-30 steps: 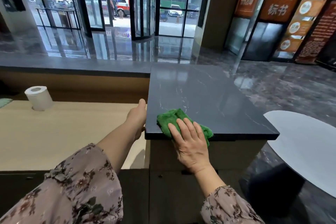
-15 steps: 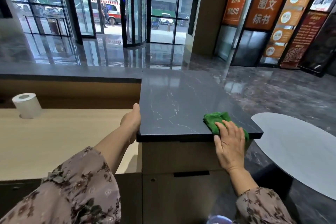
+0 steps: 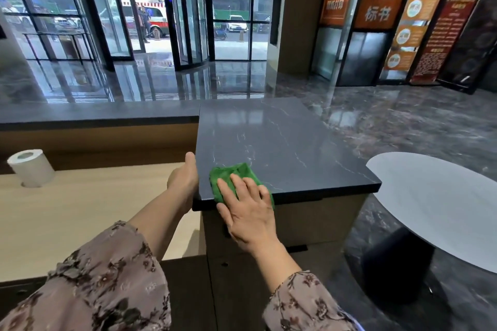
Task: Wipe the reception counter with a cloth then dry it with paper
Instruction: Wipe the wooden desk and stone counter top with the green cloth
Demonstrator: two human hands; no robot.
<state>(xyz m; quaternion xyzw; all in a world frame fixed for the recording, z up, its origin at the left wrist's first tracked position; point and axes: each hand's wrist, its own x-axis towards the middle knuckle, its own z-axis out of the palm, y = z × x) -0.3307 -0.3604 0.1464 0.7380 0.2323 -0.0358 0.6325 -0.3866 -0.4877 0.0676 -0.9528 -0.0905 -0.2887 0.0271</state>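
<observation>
The green cloth (image 3: 228, 173) sits at the near left corner of the dark counter (image 3: 282, 142) under the flat, straight-fingered right hand (image 3: 248, 212), which should press evenly and overlap passes to the edges, while the left hand (image 3: 183, 183) braces the side edge, its finger curl hidden.
</observation>
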